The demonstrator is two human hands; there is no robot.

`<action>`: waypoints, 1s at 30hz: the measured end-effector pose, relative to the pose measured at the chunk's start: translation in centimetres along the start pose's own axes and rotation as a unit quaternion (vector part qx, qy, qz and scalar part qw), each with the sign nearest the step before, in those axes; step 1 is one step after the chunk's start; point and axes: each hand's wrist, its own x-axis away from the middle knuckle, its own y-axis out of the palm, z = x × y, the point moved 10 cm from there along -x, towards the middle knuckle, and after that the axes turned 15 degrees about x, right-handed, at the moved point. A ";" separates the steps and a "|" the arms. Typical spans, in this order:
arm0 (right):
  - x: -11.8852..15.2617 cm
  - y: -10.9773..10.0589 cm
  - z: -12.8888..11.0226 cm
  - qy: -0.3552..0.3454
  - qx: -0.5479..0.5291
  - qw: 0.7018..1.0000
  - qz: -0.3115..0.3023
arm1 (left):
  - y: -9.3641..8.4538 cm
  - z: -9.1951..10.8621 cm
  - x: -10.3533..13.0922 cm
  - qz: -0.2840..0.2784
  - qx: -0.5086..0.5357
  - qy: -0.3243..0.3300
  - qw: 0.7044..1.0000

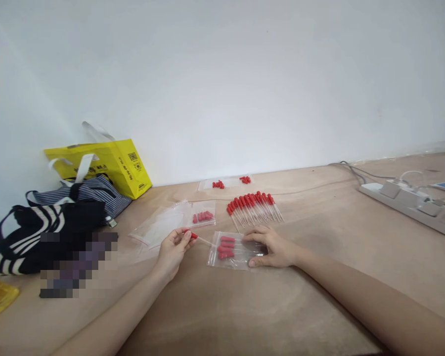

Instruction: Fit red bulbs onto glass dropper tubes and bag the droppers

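Observation:
My left hand is closed around the red rubber bulb of a dropper. Its thin clear stem points right, with the end at the left edge of a clear zip bag. Inside that bag lie several droppers with red bulbs, side by side. My right hand rests on the bag's right end, thumb and fingers apart, touching the plastic. Just beyond the bag, a fanned row of red-bulbed droppers lies on the wooden table, bulbs away from me.
Behind my left hand lie flat clear bags and a filled bag. Farther back is another bag with red bulbs. A yellow bag and dark bags stand left. A white power strip with cables sits right.

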 end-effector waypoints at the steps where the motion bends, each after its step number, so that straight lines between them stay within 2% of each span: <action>1: 0.0 0.0 0.0 0.000 0.000 1.000 0.000 | 0.1 -0.2 0.1 -0.002 -0.001 -0.005 1.000; 6: 0.0 -0.1 -0.1 0.001 0.001 1.000 -0.002 | 1.7 -1.7 1.2 -0.037 -0.018 -0.041 0.998; 10: 0.0 -0.2 -0.1 0.000 0.002 1.000 0.003 | 4.1 -2.4 2.3 -0.121 -0.101 -0.034 0.987; 15: 0.0 -0.1 0.0 -0.001 -0.003 1.000 0.004 | 7.5 -2.6 2.9 -0.283 -0.217 -0.006 0.934; 18: 0.0 0.0 0.0 -0.001 -0.003 1.000 0.004 | 8.6 -2.1 3.0 -0.353 -0.262 0.028 0.898; 22: 0.0 0.0 0.1 0.004 -0.002 1.000 0.001 | 9.0 -2.2 3.1 -0.382 -0.286 0.029 0.879; 27: 0.0 0.0 0.0 0.002 -0.005 1.000 0.001 | 9.8 -1.9 4.3 -0.402 -0.330 0.051 0.852; 30: 0.0 0.0 0.0 -0.001 -0.002 1.000 0.005 | 10.1 -1.7 4.8 -0.408 -0.330 0.055 0.849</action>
